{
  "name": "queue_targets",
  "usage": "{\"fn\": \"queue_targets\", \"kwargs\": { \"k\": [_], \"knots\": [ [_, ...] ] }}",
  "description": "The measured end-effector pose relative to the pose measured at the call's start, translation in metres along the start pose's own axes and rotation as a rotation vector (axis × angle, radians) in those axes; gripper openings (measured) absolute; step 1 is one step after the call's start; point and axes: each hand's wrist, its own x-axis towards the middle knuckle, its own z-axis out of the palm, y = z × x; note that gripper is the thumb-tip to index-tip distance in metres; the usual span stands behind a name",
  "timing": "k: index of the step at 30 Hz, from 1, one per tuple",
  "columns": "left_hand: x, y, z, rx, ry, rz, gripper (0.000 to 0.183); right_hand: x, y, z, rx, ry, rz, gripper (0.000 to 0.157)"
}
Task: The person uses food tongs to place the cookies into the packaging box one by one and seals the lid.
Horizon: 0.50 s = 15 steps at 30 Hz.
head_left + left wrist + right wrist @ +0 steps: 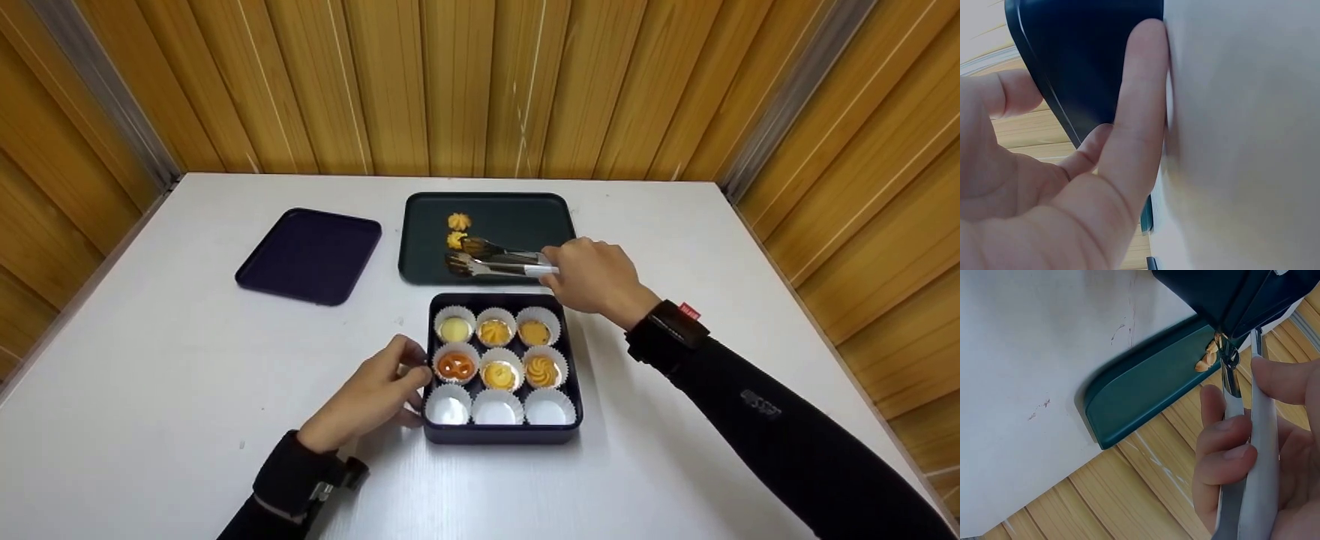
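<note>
My right hand (596, 274) holds metal tongs (514, 269) with white handles, thumb on one arm and fingers curled round the other (1261, 455). Their spread tips hang over the green tray (517, 214), beside two small cookies: a flower-shaped one (459, 221) and a yellow one (454, 240) partly covered by a tip. My left hand (375, 390) touches the left side of a dark box (502, 435), its forefinger straight along the wall (1095, 56). White paper cups fill the box. The back and middle rows hold different cookies, including a pretzel (456, 366); the front-row cups (497, 407) hold nothing.
A dark purple lid or tray (311, 255) lies at the back left of the white table (150, 360). Behind the table stands a wood-patterned wall (457, 90), with similar walls on both sides. The green tray lies just behind the box.
</note>
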Motion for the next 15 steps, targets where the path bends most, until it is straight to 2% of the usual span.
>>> {"fn": "queue_targets", "kwargs": {
  "k": [15],
  "knots": [
    [0.0001, 0.0004, 0.0002, 0.007, 0.004, 0.006, 0.031, -0.0004, 0.0003, 0.0003, -0.070, 0.028, -0.020, 0.038]
  ]
}}
